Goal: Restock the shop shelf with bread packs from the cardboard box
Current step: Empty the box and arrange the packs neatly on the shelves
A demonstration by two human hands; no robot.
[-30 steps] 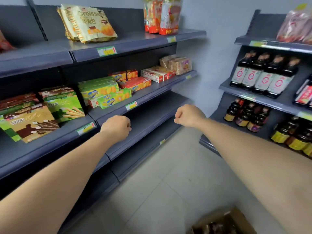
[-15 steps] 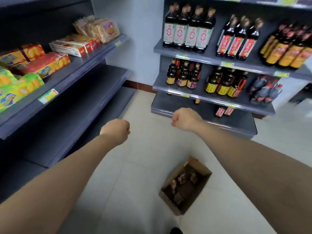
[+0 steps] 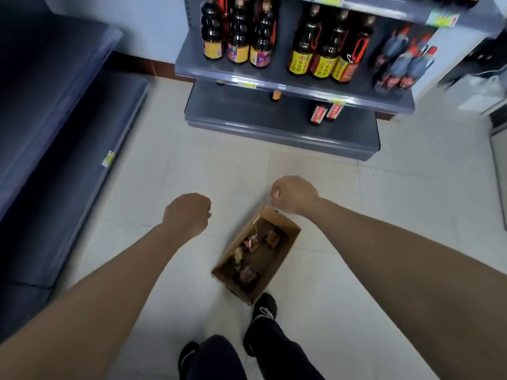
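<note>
An open cardboard box (image 3: 285,244) sits on the pale tiled floor just ahead of my feet. Several bread packs (image 3: 253,255) lie loose in its bottom. My left hand (image 3: 186,213) hangs in a fist to the left of the box, holding nothing. My right hand (image 3: 293,194) is also closed in a fist, above the box's far corner, with nothing in it. The dark grey shop shelf (image 3: 68,138) runs along the left; its lower tiers in view are bare.
A second grey rack (image 3: 279,130) stands straight ahead with dark sauce bottles (image 3: 323,48) on its tiers. My black shoes (image 3: 263,311) are right behind the box. Open floor lies between the two racks.
My view has swung down and right, from the snack shelf to the floor. The box has come from the bottom edge to just below my fists. Both hands stay closed.
</note>
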